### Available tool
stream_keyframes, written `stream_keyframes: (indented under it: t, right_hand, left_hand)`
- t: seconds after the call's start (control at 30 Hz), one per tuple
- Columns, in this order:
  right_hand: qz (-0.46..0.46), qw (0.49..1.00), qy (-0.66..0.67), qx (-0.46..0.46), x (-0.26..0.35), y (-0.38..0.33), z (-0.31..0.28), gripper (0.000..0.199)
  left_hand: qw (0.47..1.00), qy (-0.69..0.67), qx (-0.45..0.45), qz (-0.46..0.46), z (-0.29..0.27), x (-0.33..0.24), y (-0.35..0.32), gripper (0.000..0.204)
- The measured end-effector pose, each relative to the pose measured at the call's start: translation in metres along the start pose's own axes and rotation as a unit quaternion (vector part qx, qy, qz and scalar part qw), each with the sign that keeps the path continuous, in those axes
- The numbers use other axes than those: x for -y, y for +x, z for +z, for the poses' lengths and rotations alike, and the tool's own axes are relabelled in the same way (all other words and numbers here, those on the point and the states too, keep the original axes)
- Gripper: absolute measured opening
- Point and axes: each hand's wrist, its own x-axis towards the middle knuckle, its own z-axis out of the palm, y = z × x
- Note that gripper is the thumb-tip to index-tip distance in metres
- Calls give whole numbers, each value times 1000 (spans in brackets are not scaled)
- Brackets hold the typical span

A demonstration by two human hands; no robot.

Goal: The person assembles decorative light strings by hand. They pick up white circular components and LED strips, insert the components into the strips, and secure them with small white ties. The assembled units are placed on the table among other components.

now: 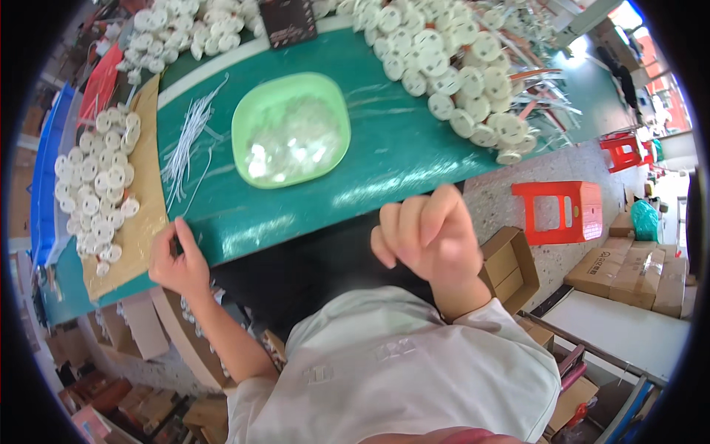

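Observation:
My left hand [180,260] is at the table's near edge by the brown cardboard, its thumb and forefinger bent toward each other in a pinch. One strand from a bundle of thin white plastic strips [190,133] ends just above its fingertips; whether the fingers touch it I cannot tell. Raised before my chest past the table's edge, my right hand [429,233] is curled with the fingers folded in, somewhat blurred. Anything inside it is hidden. A light green plastic basin [241,152] stands beyond the hands, holding a heap of small clear pieces [296,137].
White round discs pile up at the left [100,177] on brown cardboard [148,200] and at the far right [444,66] of the green table [384,140]. A dark box [287,22] stands at the back. A red stool [558,211] and an open carton [510,270] are on the right.

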Motion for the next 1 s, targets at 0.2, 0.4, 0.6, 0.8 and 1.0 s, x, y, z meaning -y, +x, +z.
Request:
stream_keyframes:
  t: [0.2, 0.4, 0.6, 0.8, 1.0]
  right_hand:
    - [-30, 985, -168, 9, 13, 2, 9, 11]
    - [-98, 979, -170, 63, 28, 11, 18, 15]
    - [-125, 977, -161, 66, 31, 14, 14, 22]
    - [-121, 992, -17, 17, 45, 16, 4, 14]
    - [-83, 987, 136, -25, 51, 19, 2, 7]
  left_hand:
    - [1000, -14, 20, -13, 0, -1, 0, 10]
    - [1000, -7, -1, 31, 3, 5, 0, 18]
    - [1000, -5, 4, 16, 4, 4, -1, 17]
    - [1000, -16, 8, 14, 2, 0, 0, 11]
    - [1000, -9, 15, 1, 2, 1, 0, 10]
